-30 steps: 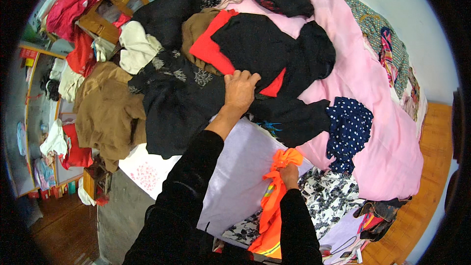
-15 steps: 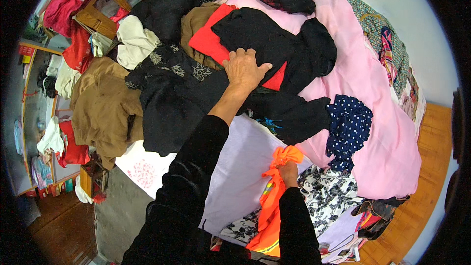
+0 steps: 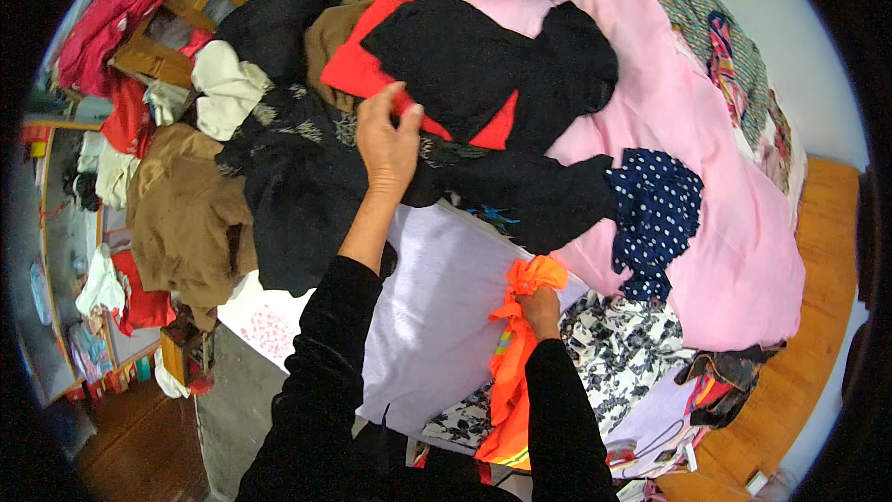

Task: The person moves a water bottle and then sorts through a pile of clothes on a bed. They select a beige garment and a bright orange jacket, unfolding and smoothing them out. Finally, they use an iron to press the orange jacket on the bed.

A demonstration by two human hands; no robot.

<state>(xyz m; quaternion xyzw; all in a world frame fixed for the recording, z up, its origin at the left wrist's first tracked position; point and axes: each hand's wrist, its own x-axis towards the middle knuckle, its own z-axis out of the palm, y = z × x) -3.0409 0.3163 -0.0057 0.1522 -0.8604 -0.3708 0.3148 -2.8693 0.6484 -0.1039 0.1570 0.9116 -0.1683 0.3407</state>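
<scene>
My left hand (image 3: 387,151) reaches over the dark clothes with its thumb spread from the fingers. Nothing shows in its grip, and its fingertips overlap the edge of a red cloth (image 3: 358,63). A black garment (image 3: 455,56) lies on top of that red cloth. Bunched in my closed right hand (image 3: 539,310) is an orange garment with yellow-silver reflective strips (image 3: 509,381), which hangs down toward me. Beneath it spreads a pale lilac cloth (image 3: 418,307). Just left of my left wrist lies a black garment with pale branch-like patterns (image 3: 297,204).
A pink sheet (image 3: 715,251) covers the right side, with a navy polka-dot cloth (image 3: 655,214) on it. Brown clothing (image 3: 186,232) is heaped at left, beside a cluttered shelf (image 3: 60,223). A wooden board edge (image 3: 818,260) borders the right.
My left hand has moved left, off the black garment to the red cloth's lower edge. My right hand keeps its hold on the orange garment. The view has shifted slightly.
</scene>
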